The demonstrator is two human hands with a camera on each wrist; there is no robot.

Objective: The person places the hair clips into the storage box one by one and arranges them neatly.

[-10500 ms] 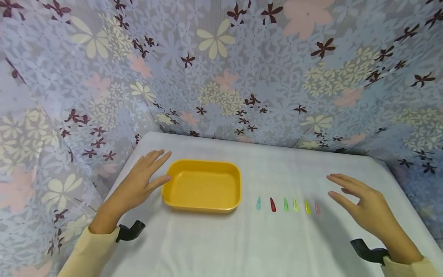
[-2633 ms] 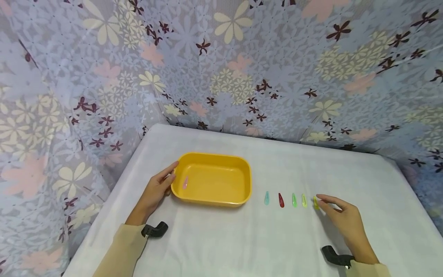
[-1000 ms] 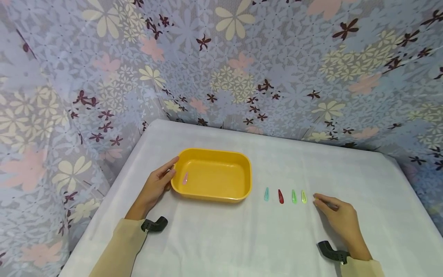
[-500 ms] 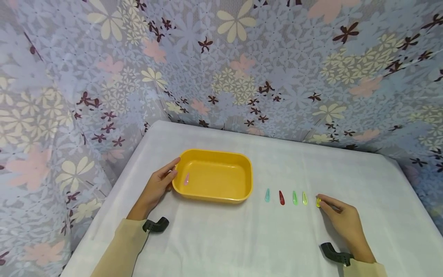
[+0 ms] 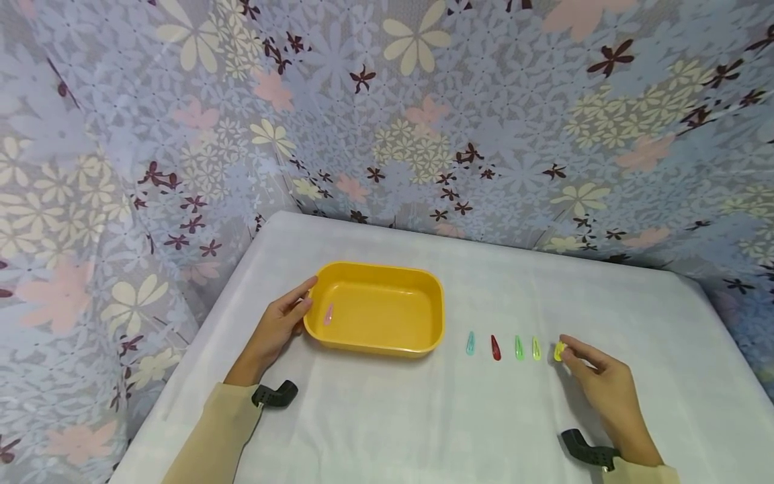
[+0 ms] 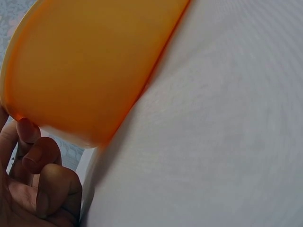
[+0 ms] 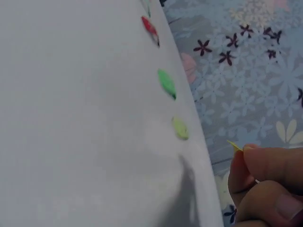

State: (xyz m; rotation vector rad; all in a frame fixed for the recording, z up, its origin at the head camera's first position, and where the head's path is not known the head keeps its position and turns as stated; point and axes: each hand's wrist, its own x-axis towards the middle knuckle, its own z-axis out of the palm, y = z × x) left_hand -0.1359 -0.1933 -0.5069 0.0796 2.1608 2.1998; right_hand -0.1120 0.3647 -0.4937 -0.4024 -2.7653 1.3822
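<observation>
The right hand now has the yellow clip pinched between thumb and fingertips, seemingly just above the worktop; a couple of seconds ago that clip lay at the right end of the row. The pink clip, in the row about ten seconds ago, now lies in the left part of the tray. As I judge it, one clip has been moved over, a second is picked up, and four are left: blue clip, red clip, green clip and lime clip. The left hand holds the tray's left end, thumb at the rim, fingers curled by the outer wall. The yellow clip's long axis runs roughly near to far, its broad end apparently toward the person, though the fingertips hide part of it. The four in the row point their narrow ends away from the person.
</observation>
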